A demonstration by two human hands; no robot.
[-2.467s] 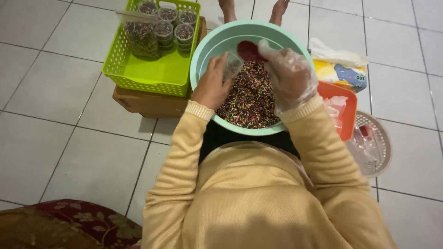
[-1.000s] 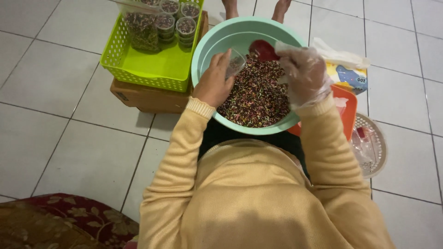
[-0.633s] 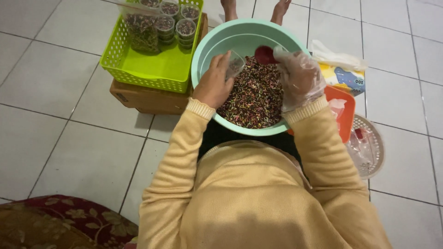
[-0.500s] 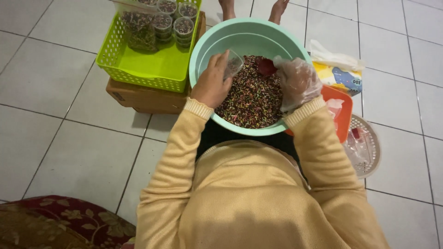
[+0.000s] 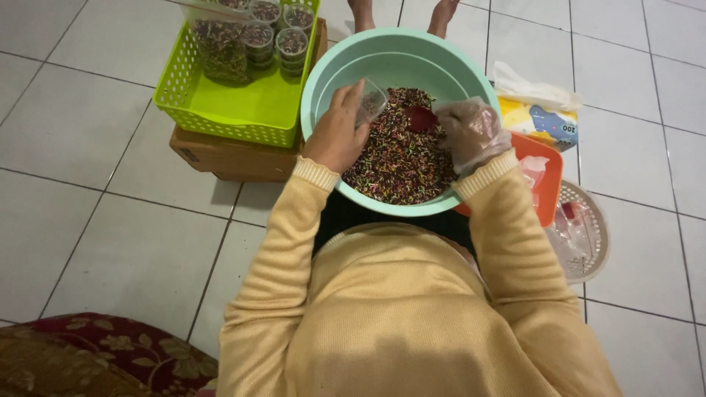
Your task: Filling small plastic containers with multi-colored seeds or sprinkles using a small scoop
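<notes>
Hands in bowl; seemingly sprinkles

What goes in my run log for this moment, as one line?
left hand: holds clear cup | right hand: gloved, red scoop in sprinkles | teal bowl

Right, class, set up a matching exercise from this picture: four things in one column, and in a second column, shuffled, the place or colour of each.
Things:
1. basin
2. basket
3. small clear cup
4. red scoop

Places or colours:
A. lime green, resting on a cardboard box
B. in the gloved right hand
C. pale teal, holding multicoloured sprinkles
D. in the bare left hand

Pairs: 1-C, 2-A, 3-D, 4-B
</notes>
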